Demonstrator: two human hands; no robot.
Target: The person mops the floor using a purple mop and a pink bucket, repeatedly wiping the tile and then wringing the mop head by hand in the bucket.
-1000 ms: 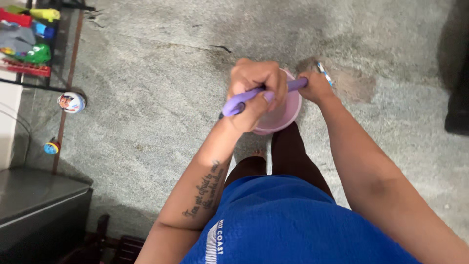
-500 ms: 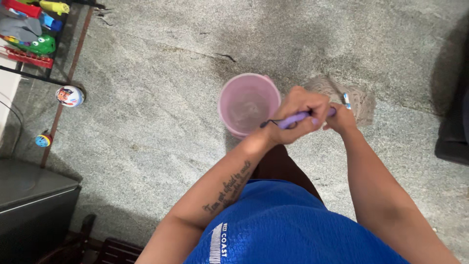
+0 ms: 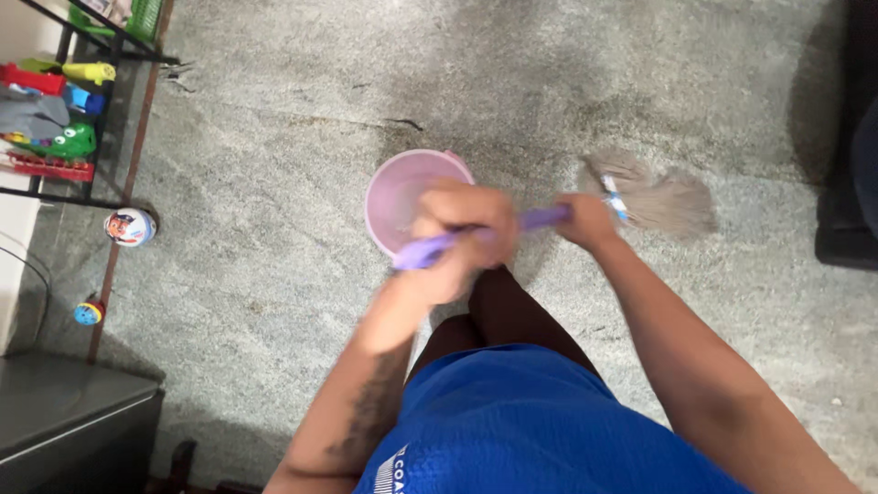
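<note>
Gripping the purple plastic mop handle (image 3: 540,219), both hands are closed around it: the left hand (image 3: 462,224) near its upper end at the frame's centre, the right hand (image 3: 585,222) just right of it, lower on the shaft. The grey string mop head (image 3: 663,201) lies on the grey stone floor (image 3: 256,229), right of centre. Judging by how close they are, a sweep leftward could knock the round pink plastic bucket (image 3: 393,197), which stands under the left hand, and tip it. Small toy balls (image 3: 129,227) lie well apart, at the left edge.
</note>
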